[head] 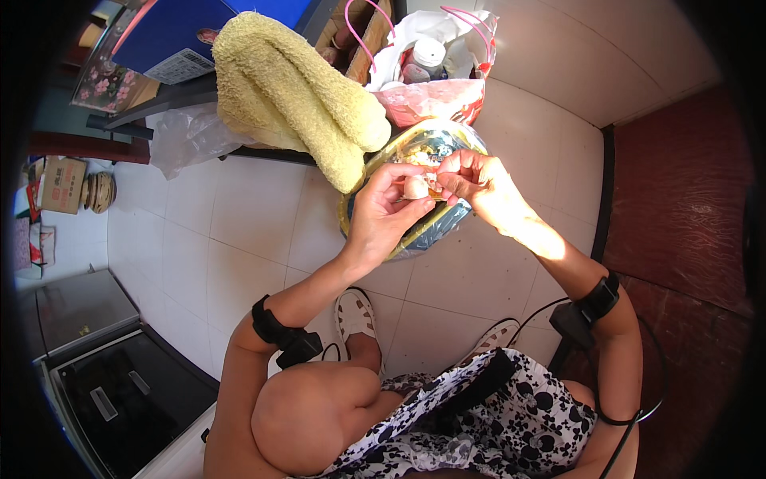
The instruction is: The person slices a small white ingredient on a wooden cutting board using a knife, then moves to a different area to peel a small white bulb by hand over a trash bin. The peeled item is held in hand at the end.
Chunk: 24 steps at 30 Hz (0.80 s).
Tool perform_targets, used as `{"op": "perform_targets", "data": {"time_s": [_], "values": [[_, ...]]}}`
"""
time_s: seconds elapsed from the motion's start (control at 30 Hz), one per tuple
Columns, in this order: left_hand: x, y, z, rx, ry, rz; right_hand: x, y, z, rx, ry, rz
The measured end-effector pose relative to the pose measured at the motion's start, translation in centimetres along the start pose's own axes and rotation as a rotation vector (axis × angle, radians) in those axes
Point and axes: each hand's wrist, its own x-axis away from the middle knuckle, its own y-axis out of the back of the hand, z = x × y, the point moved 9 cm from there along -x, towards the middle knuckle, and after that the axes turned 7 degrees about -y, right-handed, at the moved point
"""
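My left hand (386, 212) holds a small rounded pale piece, perhaps an egg or a garlic bulb (415, 187), between its fingers. Close on its right, my right hand (476, 185) pinches a small pale flake, likely a bit of shell or skin, by the piece. Both hands are over a plastic-lined bin (413, 245) with a yellow rim, standing on the tiled floor. Inside it lie pale and yellowish scraps (422, 154), lit by strong sun. The glare and my fingers hide part of what I hold.
A yellow towel (293, 90) hangs beside the bin. Behind stands a bag (434, 99) with pink handles, holding a white-capped bottle (428, 52). A clear plastic bag (191, 135) hangs at the left. My sandalled feet are below; a dark red panel (676, 203) stands at the right.
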Motion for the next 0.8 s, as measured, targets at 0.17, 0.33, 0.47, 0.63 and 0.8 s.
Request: {"op": "perform_targets", "data": {"time_s": [0.17,0.33,0.47,0.63,0.8], "values": [[-0.1,-0.3,-0.2,0.027,0.018,0.01,-0.1,0.1,-0.3,-0.109,0.018,-0.032],[0.1,0.4,0.4,-0.021,0.009,0.005,0.2,-0.5,0.8,-0.059,0.026,0.025],[0.1,0.5,-0.4,-0.046,-0.023,-0.121,0.4,-0.8,0.5,-0.141,-0.045,0.064],[0.2,0.7,1.0,-0.047,0.041,-0.075,0.3,-1.3,0.5,-0.187,-0.043,0.095],[0.3,0.8,0.9,-0.051,0.057,-0.056,0.3,-1.1,1.0,-0.129,-0.05,0.094]]}}
